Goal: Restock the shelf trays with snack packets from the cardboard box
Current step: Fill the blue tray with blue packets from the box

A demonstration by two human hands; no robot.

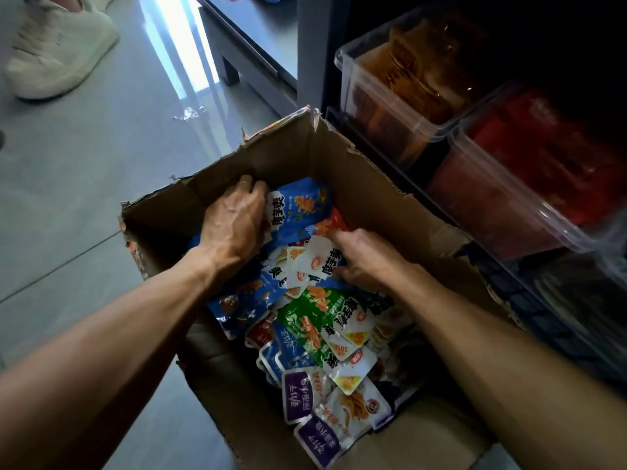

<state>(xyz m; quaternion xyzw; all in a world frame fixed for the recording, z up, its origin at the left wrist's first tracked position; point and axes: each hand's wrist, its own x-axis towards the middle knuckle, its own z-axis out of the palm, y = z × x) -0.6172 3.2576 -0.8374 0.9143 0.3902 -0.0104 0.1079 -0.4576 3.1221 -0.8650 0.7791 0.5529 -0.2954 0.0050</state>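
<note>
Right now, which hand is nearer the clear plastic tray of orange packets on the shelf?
Right. The right hand lies in the box below the tray; the left hand is farther left.

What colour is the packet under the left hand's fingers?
Blue packet, with white and orange print, under the left hand; head view.

One cardboard box (366,184) sits on the floor, with two hands, left hand (234,225) and right hand (366,259), inside it. Its snack packets (319,320) are too many and too overlapped to count. Two clear shelf trays (400,106) show plainly, and one pale shoe (57,49).
</note>
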